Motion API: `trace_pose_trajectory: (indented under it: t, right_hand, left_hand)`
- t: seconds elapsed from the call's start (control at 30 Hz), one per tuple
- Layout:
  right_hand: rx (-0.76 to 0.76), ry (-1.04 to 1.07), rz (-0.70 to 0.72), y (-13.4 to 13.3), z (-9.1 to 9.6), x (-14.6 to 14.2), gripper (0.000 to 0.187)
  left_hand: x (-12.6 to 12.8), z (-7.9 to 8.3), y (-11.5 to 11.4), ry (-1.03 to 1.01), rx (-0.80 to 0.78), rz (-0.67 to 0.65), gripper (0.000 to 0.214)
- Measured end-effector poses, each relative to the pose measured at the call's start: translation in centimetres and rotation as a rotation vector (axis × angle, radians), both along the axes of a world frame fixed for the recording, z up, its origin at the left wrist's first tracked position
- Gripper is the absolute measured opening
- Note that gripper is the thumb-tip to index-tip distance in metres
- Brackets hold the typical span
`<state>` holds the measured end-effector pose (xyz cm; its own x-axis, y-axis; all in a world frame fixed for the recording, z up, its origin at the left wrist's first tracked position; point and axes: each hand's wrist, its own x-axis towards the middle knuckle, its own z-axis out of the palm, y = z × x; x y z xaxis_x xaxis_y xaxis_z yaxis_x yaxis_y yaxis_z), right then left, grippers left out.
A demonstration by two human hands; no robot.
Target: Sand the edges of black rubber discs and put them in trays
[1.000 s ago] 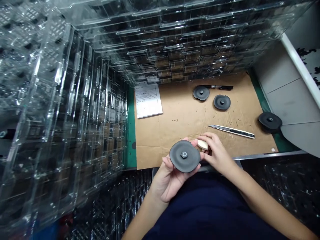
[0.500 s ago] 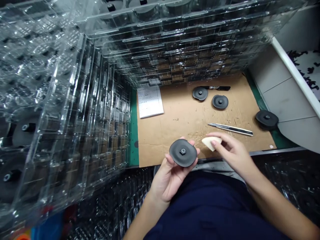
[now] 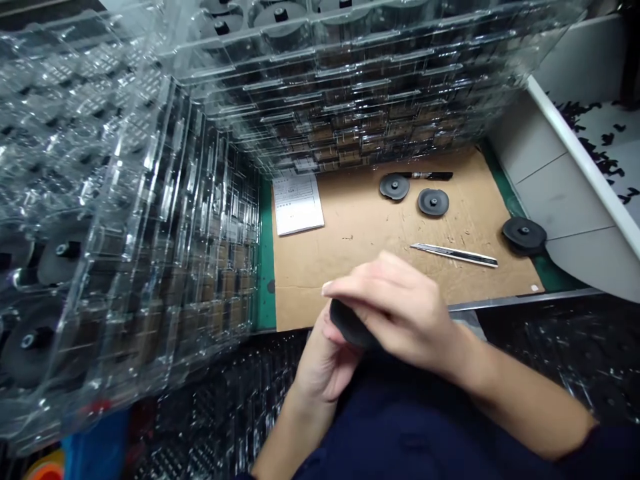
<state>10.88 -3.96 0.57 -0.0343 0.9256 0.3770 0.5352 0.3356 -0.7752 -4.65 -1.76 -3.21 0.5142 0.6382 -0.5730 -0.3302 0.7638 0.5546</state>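
Note:
My left hand (image 3: 320, 363) holds a black round disc (image 3: 345, 323) from below, just in front of the cardboard sheet's near edge. My right hand (image 3: 395, 310) lies over the top of the disc and hides most of it, its fingers pressed down toward the left. The cream-coloured piece seen earlier in my right hand is hidden under the fingers. Only the disc's left rim shows.
On the cardboard sheet (image 3: 370, 233) lie two black discs (image 3: 394, 186) (image 3: 433, 201), a black marker (image 3: 427, 175), a utility knife (image 3: 454, 254) and a printed paper (image 3: 297, 203). A third disc (image 3: 523, 234) sits at the right edge. Stacks of clear plastic trays (image 3: 130, 200) rise left and behind.
My right hand has moved left from beside the disc and now covers it. The cream piece has gone out of sight beneath the fingers. My left hand keeps its hold on the disc.

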Motion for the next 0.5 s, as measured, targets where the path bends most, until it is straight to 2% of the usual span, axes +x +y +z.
trace_pose_trajectory:
  t: [0.07, 0.13, 0.2, 0.27, 0.33, 0.43, 0.5]
  right_hand:
    - [-0.097, 0.011, -0.067, -0.1, 0.2, 0.3, 0.021]
    - [-0.190, -0.082, -0.144, -0.1, 0.3, 0.3, 0.022]
    - [-0.107, -0.118, -0.131, 0.0, 0.2, 0.0, 0.024]
    - [0.034, -0.053, -0.106, -0.1, 0.0, -0.4, 0.026]
    - [0.048, 0.035, -0.127, -0.5, -0.2, -0.5, 0.027]
    - [-0.209, 0.108, -0.156, -2.1, 0.1, 0.5, 0.027]
    - [-0.312, 0.137, -0.167, -3.0, 0.4, 1.1, 0.028]
  left_hand:
    - [0.1, 0.0, 0.0, 0.003, 0.033, 0.032, 0.063]
    - [0.3, 0.1, -0.1, -0.011, 0.064, 0.075, 0.061]
    - [0.5, 0.2, -0.1, -0.045, 0.089, 0.089, 0.054]
    - [0.5, 0.4, 0.2, -0.077, 0.126, 0.088, 0.051]
    - [0.3, 0.8, 0.5, -0.074, 0.186, 0.096, 0.056]
    - [-0.3, 1.1, 0.7, -0.067, 0.239, 0.095, 0.066]
    - [-0.4, 1.2, 0.5, -0.065, 0.250, 0.080, 0.066]
